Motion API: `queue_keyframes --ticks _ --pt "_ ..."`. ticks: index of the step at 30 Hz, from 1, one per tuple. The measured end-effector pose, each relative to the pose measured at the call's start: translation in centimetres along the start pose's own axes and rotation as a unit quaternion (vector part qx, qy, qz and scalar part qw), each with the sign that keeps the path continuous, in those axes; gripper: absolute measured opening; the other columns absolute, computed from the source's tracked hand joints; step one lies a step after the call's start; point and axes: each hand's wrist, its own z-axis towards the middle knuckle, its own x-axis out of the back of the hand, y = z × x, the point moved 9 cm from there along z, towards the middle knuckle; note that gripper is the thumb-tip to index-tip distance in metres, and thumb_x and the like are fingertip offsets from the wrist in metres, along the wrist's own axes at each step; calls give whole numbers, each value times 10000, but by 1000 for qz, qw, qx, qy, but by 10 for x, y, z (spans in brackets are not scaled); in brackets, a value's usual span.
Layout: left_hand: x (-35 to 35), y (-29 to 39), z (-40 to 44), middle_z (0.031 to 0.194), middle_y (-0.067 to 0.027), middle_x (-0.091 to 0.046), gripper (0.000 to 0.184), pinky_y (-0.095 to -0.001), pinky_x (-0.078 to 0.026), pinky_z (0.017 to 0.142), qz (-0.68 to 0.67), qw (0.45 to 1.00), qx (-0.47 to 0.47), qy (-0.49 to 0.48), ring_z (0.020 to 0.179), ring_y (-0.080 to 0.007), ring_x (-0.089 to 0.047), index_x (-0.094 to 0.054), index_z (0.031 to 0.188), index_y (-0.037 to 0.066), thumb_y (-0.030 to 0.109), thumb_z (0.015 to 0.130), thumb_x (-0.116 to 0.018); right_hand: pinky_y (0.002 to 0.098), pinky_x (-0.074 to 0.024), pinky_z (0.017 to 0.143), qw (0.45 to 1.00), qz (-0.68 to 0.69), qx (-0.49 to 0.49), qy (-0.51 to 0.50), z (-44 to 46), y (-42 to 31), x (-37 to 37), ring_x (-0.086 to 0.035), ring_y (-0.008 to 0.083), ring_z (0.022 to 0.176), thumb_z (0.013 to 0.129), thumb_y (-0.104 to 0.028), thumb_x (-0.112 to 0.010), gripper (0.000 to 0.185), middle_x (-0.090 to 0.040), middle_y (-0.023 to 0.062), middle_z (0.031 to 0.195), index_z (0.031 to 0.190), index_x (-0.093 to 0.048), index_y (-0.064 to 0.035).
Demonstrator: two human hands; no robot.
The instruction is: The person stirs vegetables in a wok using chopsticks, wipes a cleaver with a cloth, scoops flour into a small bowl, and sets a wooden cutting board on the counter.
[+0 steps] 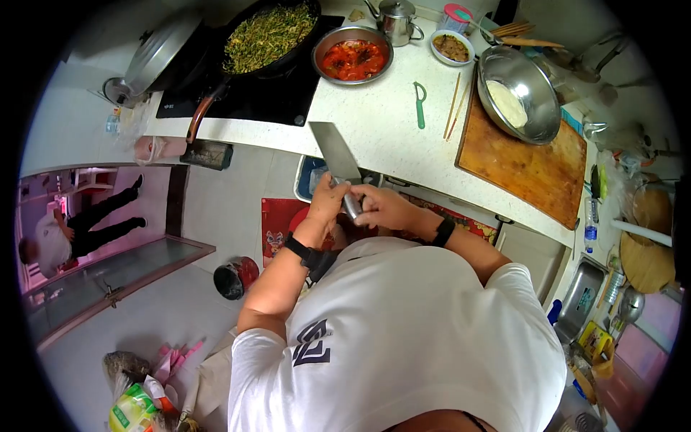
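Note:
A cleaver (335, 151) with a broad grey blade points up and away from the body, in front of the counter's edge. My left hand (329, 200) is closed on it near the join of blade and handle. The fingers of my right hand (385, 207) are closed round the metal handle. Beyond the blade, on the white counter (374, 108), lie a green peeler (420, 106) and a pair of chopsticks (453, 106). Below the blade, a blue-rimmed bin (301, 178) is partly hidden by it and my left hand.
A pan (272, 37) of chopped greens sits on the black cooktop (288, 101), its handle over the edge. Nearby are a bowl of red food (353, 60), a kettle (395, 20), and a steel bowl with dough (507, 104) on a wooden board (522, 158). Another person (54, 241) is at far left.

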Motion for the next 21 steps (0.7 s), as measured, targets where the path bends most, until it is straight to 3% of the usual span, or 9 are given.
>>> queue_keyframes --ticks 2,4,6,7,8,10,13,17,21 --pt "9 6 -11 841 -78 -581 263 -301 -556 575 10 1000 -4 13 679 -128 -575 -493 1169 67 86 915 -560 336 -476 562 955 -288 70 -2 1 -28 7 -586 210 569 872 -207 -676 648 -619 124 696 1428 -363 -94" --pt "17 17 -21 807 -71 -577 272 -275 -530 525 65 997 -13 24 665 -122 -583 -506 1185 74 77 915 -547 397 -472 585 945 -314 84 47 5 -41 11 -592 296 598 856 -164 -624 573 -613 153 702 1398 -437 -144" --pt "17 38 -37 738 -35 -556 289 -259 -501 508 304 948 -90 21 648 -93 -565 -527 1205 64 92 919 -554 424 -482 595 892 -423 137 79 10 -65 2 -610 338 632 816 -73 -579 577 -634 154 716 1377 -477 -158" --pt "26 39 -37 688 -151 -632 360 -372 -509 555 355 922 -149 49 626 -214 -647 -556 1228 42 115 878 -601 450 -483 604 881 -439 154 85 17 -63 -4 -624 347 646 795 -54 -557 587 -644 156 726 1369 -494 -161" --pt "32 37 -39 688 -151 -632 360 -372 -509 555 355 921 -149 51 626 -214 -647 -556 1228 42 115 878 -601 450 -483 604 882 -437 155 85 22 -65 -8 -624 347 646 795 -54 -557 587 -644 156 726 1369 -494 -161" --pt "29 57 -60 790 -129 -670 357 -344 -514 636 466 833 -287 80 698 -236 -649 -572 1209 34 113 865 -626 453 -486 600 872 -455 168 67 29 -69 -20 -629 347 641 808 -75 -553 598 -651 154 737 1391 -471 -181" --pt "41 58 -72 882 -187 -677 380 -367 -509 704 496 835 -224 82 764 -296 -665 -585 1201 27 118 837 -648 456 -489 591 866 -470 148 79 37 -62 -22 -636 347 646 812 -78 -551 608 -657 150 738 1400 -461 -205" --pt "52 67 -93 866 -194 -661 387 -361 -503 690 481 857 -177 55 752 -295 -653 -590 1196 27 124 828 -657 450 -503 621 864 -478 90 134 47 -51 -2 -649 342 675 811 -91 -584 604 -663 155 746 1391 -462 -208" --pt "76 65 -104 797 -95 -662 336 -295 -475 610 469 860 -201 1 650 -186 -613 -609 1178 35 84 847 -623 467 -509 691 886 -435 50 155 53 -41 23 -655 363 761 818 -132 -602 625 -666 179 804 1413 -415 -175"
